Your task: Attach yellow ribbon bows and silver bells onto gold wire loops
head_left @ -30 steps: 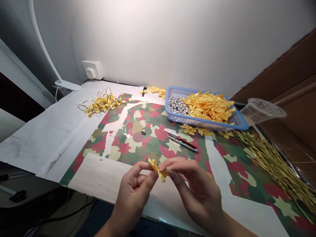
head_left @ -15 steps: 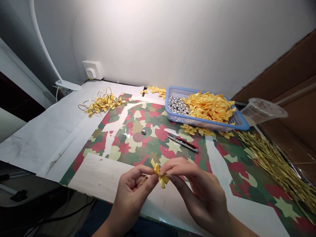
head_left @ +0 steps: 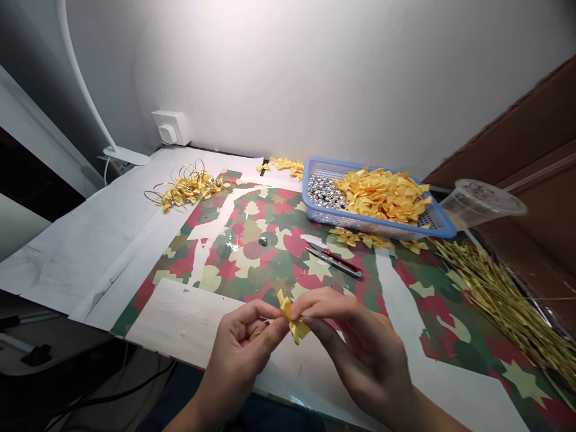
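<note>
Left hand [head_left: 245, 354] and right hand [head_left: 360, 348] both raised just over the near edge of the table, wrists low, fingers curled in toward each other. Narrow pinch from both: left thumb and forefinger on one side, right thumb and forefinger on the other, holding a small yellow satin bow [head_left: 291, 318] between them. Bow's long axis close to upright, top end leaning away from the person toward the left, lower tail pointing down and right. It sits over the white strip of a camouflage-print mat [head_left: 270, 264]. Small pale bit inside the left fingers, too small to tell what.

Further out: red-handled thread snips [head_left: 333, 262] lying on the mat, one silver bell [head_left: 263, 240] beyond the hands. Past those, a blue plastic mesh basket [head_left: 378, 227] with silver bells [head_left: 321, 193] and a heap of yellow bows [head_left: 382, 195] inside, more loose bows along its sides. Gold wire loops with bows [head_left: 189, 187] at far left, bundle of gold wire stems [head_left: 504, 300] at right, clear plastic cup [head_left: 483, 204] tipped on its side beside the basket.
</note>
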A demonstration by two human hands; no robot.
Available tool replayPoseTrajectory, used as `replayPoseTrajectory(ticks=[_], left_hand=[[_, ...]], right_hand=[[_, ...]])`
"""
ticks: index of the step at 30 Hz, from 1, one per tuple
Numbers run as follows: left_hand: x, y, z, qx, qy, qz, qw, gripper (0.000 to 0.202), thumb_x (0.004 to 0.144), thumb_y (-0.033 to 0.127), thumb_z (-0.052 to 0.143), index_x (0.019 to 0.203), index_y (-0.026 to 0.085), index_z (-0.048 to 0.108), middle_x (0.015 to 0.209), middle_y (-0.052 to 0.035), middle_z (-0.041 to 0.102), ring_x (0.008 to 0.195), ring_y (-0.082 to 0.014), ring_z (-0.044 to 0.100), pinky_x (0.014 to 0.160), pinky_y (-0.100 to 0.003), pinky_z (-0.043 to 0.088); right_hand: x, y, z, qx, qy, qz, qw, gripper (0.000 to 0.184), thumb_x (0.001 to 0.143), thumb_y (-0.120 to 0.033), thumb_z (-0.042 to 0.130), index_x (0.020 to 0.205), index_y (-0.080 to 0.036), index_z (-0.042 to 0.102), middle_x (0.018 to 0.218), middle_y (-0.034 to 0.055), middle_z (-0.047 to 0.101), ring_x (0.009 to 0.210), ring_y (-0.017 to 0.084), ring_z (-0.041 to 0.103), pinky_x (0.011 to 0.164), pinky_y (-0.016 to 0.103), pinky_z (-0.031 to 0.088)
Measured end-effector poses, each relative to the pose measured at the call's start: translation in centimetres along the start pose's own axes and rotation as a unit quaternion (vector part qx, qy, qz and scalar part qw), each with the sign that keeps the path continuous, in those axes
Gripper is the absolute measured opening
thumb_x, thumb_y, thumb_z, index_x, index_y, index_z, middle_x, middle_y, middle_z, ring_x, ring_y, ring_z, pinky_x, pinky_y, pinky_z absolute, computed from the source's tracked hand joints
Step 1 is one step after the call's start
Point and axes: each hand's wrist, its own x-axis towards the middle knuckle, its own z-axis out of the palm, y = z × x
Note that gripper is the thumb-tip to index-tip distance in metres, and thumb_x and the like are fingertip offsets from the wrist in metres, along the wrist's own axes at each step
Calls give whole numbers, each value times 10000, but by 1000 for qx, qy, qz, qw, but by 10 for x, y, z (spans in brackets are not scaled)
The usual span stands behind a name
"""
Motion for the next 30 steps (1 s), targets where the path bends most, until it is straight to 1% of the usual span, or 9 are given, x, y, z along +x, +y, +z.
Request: replayPoseTrajectory(ticks=[3,6,8,10,12,15,19,27,30], left_hand=[[-2,-1,1,8,26,13,1000,409,729,572,614,709,175,520,441,127,181,391,-35,111,382,-190,80],[-3,-1,3,23,59,16,998,370,773,553,569,729,192,502,435,128,167,388,-47,110,379,-196,91],[-3,0,4,66,87,30,994,347,791,527,554,714,194,496,438,123,165,393,-56,123,384,-202,105],[-1,1,4,131,114,58,983,316,806,482,546,695,189,502,449,113,168,406,-64,151,399,-209,128],[1,1,4,195,126,86,969,275,824,427,530,696,185,512,461,104,181,419,-73,185,420,-214,158],[3,2,4,266,111,113,951,214,845,360,496,726,186,530,465,97,215,422,-83,232,438,-216,191],[4,2,4,311,87,128,938,156,857,299,461,774,190,535,461,95,293,405,-90,290,441,-216,216],[2,-1,3,335,72,151,927,148,851,240,462,718,189,505,480,96,311,405,-74,292,435,-206,224],[1,-1,4,335,60,159,927,155,858,237,452,724,185,512,486,95,317,409,-72,296,430,-202,229]], right_hand=[[3,4,2,28,21,83,996,106,878,-138,517,863,-215,589,817,24,658,759,140,649,655,254,565],[5,9,2,-19,40,138,990,106,878,-235,534,980,-227,562,921,50,645,854,164,644,676,273,567],[5,11,0,-110,90,89,986,243,843,-256,576,1075,-239,508,1031,75,603,944,192,608,710,310,554],[4,11,-1,-217,108,-11,970,297,789,-231,628,1054,-229,495,999,76,587,914,203,588,697,319,532],[3,11,0,-295,54,-85,950,240,763,-196,632,968,-205,508,857,57,597,786,192,581,626,302,503],[3,12,2,-336,-39,-78,938,97,790,-152,550,876,-186,518,713,38,602,626,161,550,535,273,458],[2,19,4,-318,-56,-17,946,49,826,-146,503,818,-180,537,683,27,604,549,126,521,496,242,425],[1,18,4,-183,-40,133,973,159,845,-211,518,693,-184,560,590,-1,598,495,108,527,458,214,432],[0,17,5,-166,-28,147,975,170,837,-219,525,670,-188,543,577,-6,590,492,107,532,459,210,447]])
